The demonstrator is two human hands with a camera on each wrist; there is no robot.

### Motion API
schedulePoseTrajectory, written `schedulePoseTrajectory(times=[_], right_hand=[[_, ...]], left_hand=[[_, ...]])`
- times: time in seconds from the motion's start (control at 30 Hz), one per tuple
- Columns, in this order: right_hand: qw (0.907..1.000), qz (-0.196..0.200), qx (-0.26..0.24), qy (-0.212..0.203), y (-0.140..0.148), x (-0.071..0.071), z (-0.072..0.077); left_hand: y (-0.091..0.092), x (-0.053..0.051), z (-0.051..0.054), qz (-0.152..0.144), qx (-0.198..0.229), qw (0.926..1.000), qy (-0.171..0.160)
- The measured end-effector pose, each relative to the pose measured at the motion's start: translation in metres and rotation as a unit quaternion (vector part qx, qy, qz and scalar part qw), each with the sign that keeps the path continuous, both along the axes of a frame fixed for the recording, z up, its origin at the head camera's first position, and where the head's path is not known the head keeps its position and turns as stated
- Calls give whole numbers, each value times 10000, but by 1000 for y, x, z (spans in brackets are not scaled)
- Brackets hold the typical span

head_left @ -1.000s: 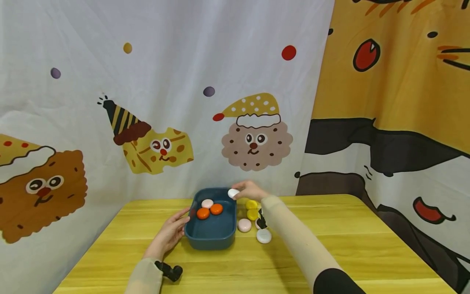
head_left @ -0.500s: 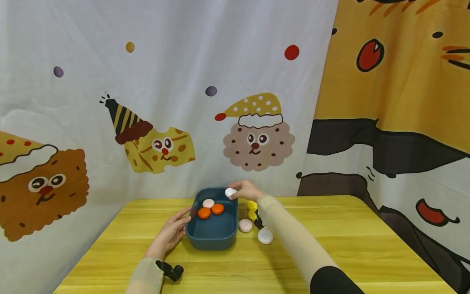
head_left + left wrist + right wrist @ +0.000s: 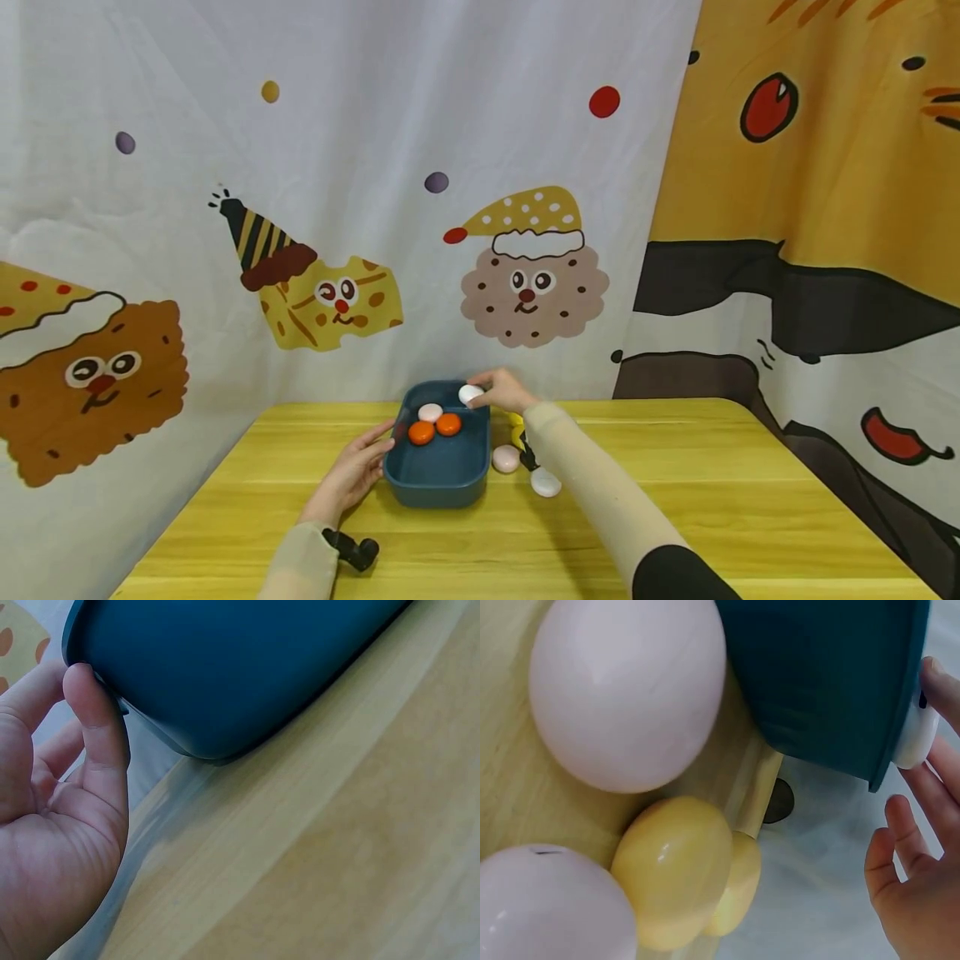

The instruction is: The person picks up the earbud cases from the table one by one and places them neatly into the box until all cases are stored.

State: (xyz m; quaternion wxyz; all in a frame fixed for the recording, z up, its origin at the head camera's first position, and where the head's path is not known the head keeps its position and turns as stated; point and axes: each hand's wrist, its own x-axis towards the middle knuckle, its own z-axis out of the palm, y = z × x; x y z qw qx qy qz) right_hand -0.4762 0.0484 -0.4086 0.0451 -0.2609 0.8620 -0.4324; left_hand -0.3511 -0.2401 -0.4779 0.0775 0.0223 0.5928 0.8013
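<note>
My left hand (image 3: 355, 472) lies along the left side of a dark blue-green bin (image 3: 437, 497), its fingertips and thumb touching the rim in the left wrist view. At the far right corner, my right hand (image 3: 502, 390) pinches a glossy white rounded disc (image 3: 470, 394) between thumb and fingers. The right wrist view shows this disc (image 3: 916, 735) beside the rim, with a small dark mark on it. Inside the bin sit a pale pink disc (image 3: 430, 413) and two orange discs, one left (image 3: 421, 432) and one right (image 3: 448, 424).
To the bin's right on the wooden table (image 3: 675, 492) lie a pale pink disc (image 3: 506, 458), a white disc (image 3: 545, 482) and yellow discs (image 3: 673, 874), partly behind my right wrist in the head view. A printed curtain (image 3: 420, 333) hangs behind the table.
My right hand has shifted slightly left with the white disc, from the rim to over the bin's far right corner. The left hand stays at the bin, and the head view has turned a little.
</note>
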Motion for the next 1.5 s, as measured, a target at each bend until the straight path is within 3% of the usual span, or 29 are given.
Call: schedulePoseTrajectory(times=[0.33,0.57,0.67,0.93,1.13,1.3,1.5], right_hand=[[9994,20,185,298,0,-8,-12],[9967,65,566,570,1,-4,-18],[9969,34,622,482,2,-2,-20],[9988,-160,200,420,8,1,-15],[9992,-261,-228,177,22,12,-7],[9988,-218,-409,176,41,20,-11],[9952,-263,-903,-274,62,39,-8]], left_hand=[[2,2,2,-74,24,10000,18],[2,3,2,-86,62,9999,-42],[3,3,1,-125,81,9999,-36],[3,2,2,-45,81,10000,22],[3,1,4,56,-48,10000,39],[2,1,4,73,-83,9999,-72],[1,1,4,6,-114,9999,-72]])
